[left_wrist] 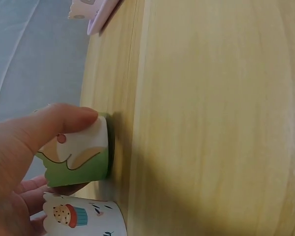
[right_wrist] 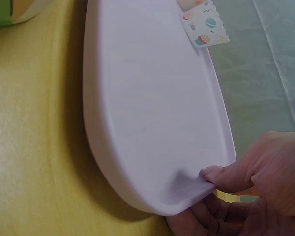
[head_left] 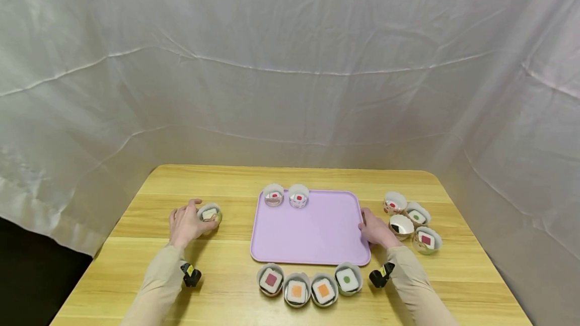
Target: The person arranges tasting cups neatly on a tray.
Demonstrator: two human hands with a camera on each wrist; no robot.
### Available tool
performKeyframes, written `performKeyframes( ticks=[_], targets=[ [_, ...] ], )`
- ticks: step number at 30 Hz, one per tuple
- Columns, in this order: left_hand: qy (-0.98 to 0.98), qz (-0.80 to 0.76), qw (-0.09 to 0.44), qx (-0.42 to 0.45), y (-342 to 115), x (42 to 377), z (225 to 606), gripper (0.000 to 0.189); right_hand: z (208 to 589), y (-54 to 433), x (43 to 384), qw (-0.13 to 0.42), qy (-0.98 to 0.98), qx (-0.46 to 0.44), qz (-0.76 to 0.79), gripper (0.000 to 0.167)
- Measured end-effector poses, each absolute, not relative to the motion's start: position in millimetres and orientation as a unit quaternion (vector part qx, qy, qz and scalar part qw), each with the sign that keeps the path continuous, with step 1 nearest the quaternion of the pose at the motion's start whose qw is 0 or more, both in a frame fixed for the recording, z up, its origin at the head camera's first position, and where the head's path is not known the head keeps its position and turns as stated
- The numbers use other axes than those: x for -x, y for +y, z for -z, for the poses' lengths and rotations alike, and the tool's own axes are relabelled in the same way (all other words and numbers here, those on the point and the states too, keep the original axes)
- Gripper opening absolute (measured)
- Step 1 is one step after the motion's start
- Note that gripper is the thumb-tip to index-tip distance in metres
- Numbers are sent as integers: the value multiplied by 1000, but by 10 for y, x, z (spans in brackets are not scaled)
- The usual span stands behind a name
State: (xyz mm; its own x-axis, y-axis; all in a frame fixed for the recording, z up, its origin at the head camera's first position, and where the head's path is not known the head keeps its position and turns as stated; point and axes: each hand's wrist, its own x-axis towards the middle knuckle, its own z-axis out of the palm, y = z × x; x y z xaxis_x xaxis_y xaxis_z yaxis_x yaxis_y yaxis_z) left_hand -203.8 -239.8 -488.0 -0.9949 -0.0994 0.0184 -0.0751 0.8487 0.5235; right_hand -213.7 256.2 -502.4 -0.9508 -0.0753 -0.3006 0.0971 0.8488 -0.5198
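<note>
My left hand (head_left: 186, 224) grips a green-patterned paper baking cup (left_wrist: 81, 157) at the left of the table, the thumb on its near side. A pale square sushi piece (head_left: 209, 214) sits inside that cup. Just beside it stands a white cup with a cupcake print (left_wrist: 86, 216), mostly covered by the hand in the head view. With thumb above and fingers below, my right hand (head_left: 376, 229) pinches the right edge of the lilac tray (head_left: 312, 230). Two cups (head_left: 274, 196) with red-topped pieces stand at the tray's far left.
In front of the tray, several cups (head_left: 296, 291) hold white square pieces topped in dark red, orange or green. More cups (head_left: 426, 240) cluster right of my right hand. Pale curtains (head_left: 290, 89) hang behind and beside the wooden table (head_left: 235, 296).
</note>
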Motion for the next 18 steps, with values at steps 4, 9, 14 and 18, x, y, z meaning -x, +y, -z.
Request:
performKeyframes(
  ticks=[4,9,14,18],
  targets=[
    [-959,276,34,-46,-2397,2034,4893,83,5025,2563,2140,156,948,-4,277,53],
    [-958,278,57,-47,-2401,2044,4917,85,5023,2564,2141,158,948,-6,277,53],
    [-957,276,80,-42,-2393,2061,4909,90,5029,2565,2140,160,946,-10,283,53],
    [-951,292,83,-51,-2367,2057,4885,92,5035,2563,2134,157,945,-10,287,52]
  ],
)
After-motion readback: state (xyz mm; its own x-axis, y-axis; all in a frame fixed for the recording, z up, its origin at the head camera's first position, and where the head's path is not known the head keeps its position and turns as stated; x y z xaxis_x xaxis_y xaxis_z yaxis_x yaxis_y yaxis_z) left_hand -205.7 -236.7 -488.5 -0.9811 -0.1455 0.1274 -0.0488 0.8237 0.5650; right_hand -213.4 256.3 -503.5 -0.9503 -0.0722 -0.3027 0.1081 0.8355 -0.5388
